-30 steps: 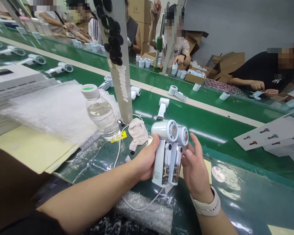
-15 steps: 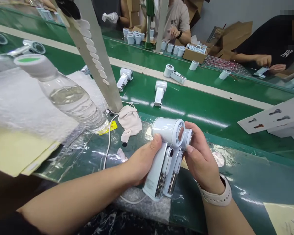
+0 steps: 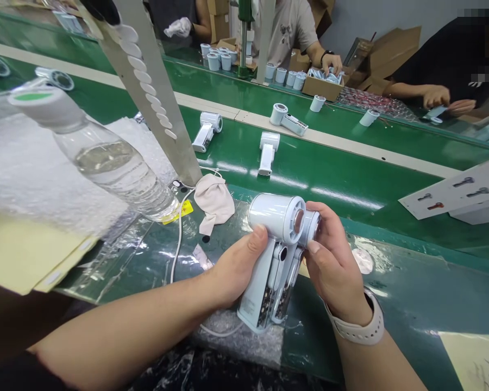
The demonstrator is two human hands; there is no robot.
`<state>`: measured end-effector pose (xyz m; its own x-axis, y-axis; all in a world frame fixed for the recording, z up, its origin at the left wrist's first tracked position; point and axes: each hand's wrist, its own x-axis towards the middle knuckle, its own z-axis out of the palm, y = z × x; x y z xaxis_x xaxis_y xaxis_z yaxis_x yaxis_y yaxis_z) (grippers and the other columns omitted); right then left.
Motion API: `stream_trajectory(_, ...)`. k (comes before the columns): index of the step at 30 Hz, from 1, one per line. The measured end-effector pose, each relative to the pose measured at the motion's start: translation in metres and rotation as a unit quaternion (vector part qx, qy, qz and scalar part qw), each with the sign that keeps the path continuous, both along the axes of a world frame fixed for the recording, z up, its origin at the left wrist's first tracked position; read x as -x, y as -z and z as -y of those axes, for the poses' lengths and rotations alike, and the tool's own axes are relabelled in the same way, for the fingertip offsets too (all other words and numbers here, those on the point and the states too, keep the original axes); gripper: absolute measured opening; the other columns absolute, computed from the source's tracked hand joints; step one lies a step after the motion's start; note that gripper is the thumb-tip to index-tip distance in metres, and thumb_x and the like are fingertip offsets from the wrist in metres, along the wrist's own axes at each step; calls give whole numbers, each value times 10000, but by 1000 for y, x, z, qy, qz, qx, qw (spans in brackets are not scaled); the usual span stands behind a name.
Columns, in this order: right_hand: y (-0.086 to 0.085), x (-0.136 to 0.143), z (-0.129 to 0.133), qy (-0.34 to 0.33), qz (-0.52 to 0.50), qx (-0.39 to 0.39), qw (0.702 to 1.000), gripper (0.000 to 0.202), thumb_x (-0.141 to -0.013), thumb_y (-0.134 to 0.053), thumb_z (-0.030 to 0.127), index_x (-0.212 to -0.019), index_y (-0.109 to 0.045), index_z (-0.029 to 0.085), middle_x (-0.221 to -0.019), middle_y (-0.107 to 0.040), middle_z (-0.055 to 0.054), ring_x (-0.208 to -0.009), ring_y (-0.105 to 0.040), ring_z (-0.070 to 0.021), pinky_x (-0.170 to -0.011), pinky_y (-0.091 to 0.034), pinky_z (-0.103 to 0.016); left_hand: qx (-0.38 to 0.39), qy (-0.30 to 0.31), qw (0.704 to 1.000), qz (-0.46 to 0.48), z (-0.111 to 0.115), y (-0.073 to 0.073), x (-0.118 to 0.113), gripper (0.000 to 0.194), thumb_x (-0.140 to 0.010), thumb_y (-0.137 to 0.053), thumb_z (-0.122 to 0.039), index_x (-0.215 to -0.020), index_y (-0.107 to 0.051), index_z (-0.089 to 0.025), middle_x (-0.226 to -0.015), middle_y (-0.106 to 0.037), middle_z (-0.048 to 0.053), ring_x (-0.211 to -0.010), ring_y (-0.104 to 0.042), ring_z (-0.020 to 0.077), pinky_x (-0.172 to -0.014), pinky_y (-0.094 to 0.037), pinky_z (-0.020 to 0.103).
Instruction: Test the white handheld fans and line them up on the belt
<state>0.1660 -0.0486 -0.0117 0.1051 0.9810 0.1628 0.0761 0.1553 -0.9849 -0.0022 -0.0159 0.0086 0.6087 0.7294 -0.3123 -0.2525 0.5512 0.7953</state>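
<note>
Two pale-blue handheld fans are held up side by side above the near edge of a dark green, film-covered bench (image 3: 415, 304); we cannot tell whether their bases touch it. The left hand (image 3: 238, 266) grips the nearer fan (image 3: 264, 266) by its handle, thumb lying just under the round head, the other fingers mostly hidden behind. The right hand (image 3: 336, 266) curls round the head of the farther fan (image 3: 292, 271), thumb in front and fingers behind. Both fans lean a little, their handles close together, shiny side panels turned toward the right.

From outside, we judge both fans to be put together: head, handle and panel are all in place. What is left, as far as we can see, is that neither has been set down; both are in hand. We see no tool in either hand and no wrapping on either fan, and we cannot tell whether any check of them is finished.

Beyond the bench's far edge runs a green belt (image 3: 334, 182). One similar fan (image 3: 268, 155) lies nearest us there, another (image 3: 207, 131) to its left, and a third (image 3: 289, 118) by the pale strip farther back. Toward the bench's left end we find a crumpled cloth (image 3: 214, 201) and a tilted-looking water bottle (image 3: 110, 163). Bubble wrap (image 3: 252, 345) lies along the near edge.
</note>
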Motion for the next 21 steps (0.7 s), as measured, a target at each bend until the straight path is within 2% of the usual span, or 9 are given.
stream_trajectory(4,3,1,-1,17,-4,-14,1000,449,-945,-553,441,-1373,-477,330,-1232,-587,-80,-966,-602,-265,-812,-549,-446,-15,3,1000,-13,1,-2,1,753,-710,-568,-861,-922,-741,-160,-758,-755,72,-637,-665,163,-628,-524,264)
stream_trajectory(9,1,2,-1,-1,-15,-11,1000,500,-914,-612,431,-1382,-462,337,-1301,-587,-79,-1053,-616,-275,-866,-558,-453,-41,-2,999,-14,0,1,2,724,-735,-563,-845,-930,-731,-168,-768,-746,57,-661,-662,160,-640,-524,250)
stream_trajectory(13,-1,-10,-8,-37,-101,21,994,559,-849,-666,480,-1367,-501,349,-1402,-576,-74,-1164,-615,-314,-912,-552,-491,-81,4,996,-34,1,2,5,701,-759,-558,-829,-925,-722,-168,-769,-712,63,-689,-631,173,-650,-510,271)
stream_trajectory(16,9,-19,-23,5,-170,76,983,556,-859,-576,562,-1351,-538,306,-1261,-679,-105,-1062,-676,-336,-844,-568,-521,-102,26,994,-15,1,-3,10,731,-741,-549,-851,-907,-717,-160,-756,-684,73,-690,-610,185,-649,-509,291)
stream_trajectory(18,17,-13,-38,32,-140,90,986,510,-852,-583,547,-1278,-588,267,-1067,-730,-103,-955,-701,-318,-810,-571,-506,-108,77,991,21,0,-9,14,782,-682,-563,-889,-881,-717,-148,-768,-684,85,-713,-617,203,-684,-527,317)
stream_trajectory(19,19,-4,-47,26,-115,87,989,469,-827,-625,525,-1211,-620,256,-985,-733,-91,-904,-702,-302,-790,-574,-486,-115,111,987,35,0,-11,16,803,-656,-567,-904,-862,-716,-143,-783,-688,94,-750,-629,220,-728,-537,336)
stream_trajectory(21,18,24,-65,-28,-78,73,994,398,-770,-712,457,-1106,-655,253,-948,-725,-74,-886,-693,-275,-788,-577,-451,-122,167,977,52,2,-11,19,810,-586,-612,-917,-794,-712,-140,-785,-693,101,-825,-648,256,-814,-544,370)
